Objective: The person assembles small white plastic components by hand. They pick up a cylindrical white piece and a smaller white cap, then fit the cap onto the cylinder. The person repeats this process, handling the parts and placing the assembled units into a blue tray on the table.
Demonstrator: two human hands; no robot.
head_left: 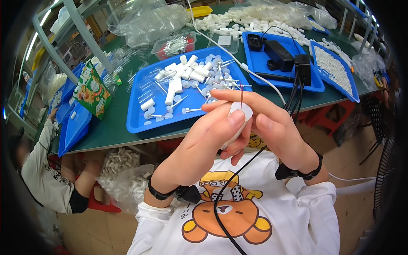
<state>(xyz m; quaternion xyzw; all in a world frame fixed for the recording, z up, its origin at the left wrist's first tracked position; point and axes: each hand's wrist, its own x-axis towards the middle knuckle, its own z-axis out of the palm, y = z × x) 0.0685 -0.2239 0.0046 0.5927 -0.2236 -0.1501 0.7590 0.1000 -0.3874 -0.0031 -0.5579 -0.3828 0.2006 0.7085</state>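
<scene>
Up in front of my chest, my left hand (pixel 208 138) is closed round a tilted white plastic cylinder (pixel 233 135), its thumb pressed near the top. A pale round disc (pixel 244 107) caps the cylinder, and thin reddish wires (pixel 242 90) stand up from it. My right hand (pixel 272 119) cups close beside it, thumb apart and long fingers stretched leftward behind the left hand; whether its palm touches the cylinder is hidden. Beyond both hands, a blue tray (pixel 137 111) holds white cylinders (pixel 171 91), pale discs with thin stems (pixel 168 114) and clear tubes (pixel 146 80).
Right of that tray, another blue tray (pixel 312 80) carries black power adapters (pixel 278 55) and cables. A third tray (pixel 346 80) holds small white pieces. White parts (pixel 272 21) are heaped at the back. A green snack bag (pixel 94 91) stands left; another person (pixel 46 170) sits there.
</scene>
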